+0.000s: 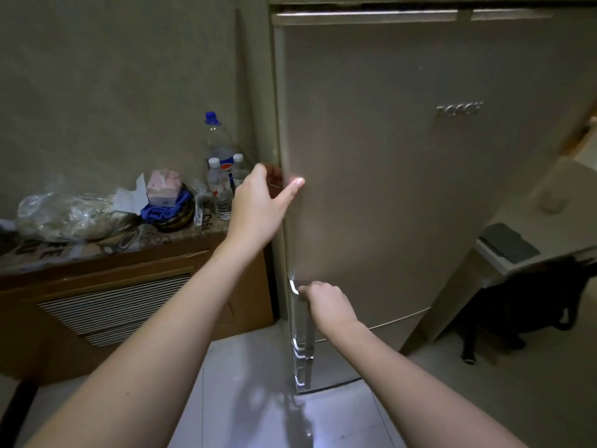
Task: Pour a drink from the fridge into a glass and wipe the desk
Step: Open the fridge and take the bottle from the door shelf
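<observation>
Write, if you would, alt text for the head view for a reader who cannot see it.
A person's left hand grips the left edge of a fridge door while the right hand grips its vertical handle lower down. Water bottles and a tissue pack sit on a cabinet to the left.

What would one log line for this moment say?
step: open fridge | left hand: holds door edge | right hand: grips handle

bottles point(220, 189) 3; hands point(260, 198) 2; fridge point(403, 195) 1; tissue pack point(163, 187) 1; cabinet point(129, 286) 1
</observation>
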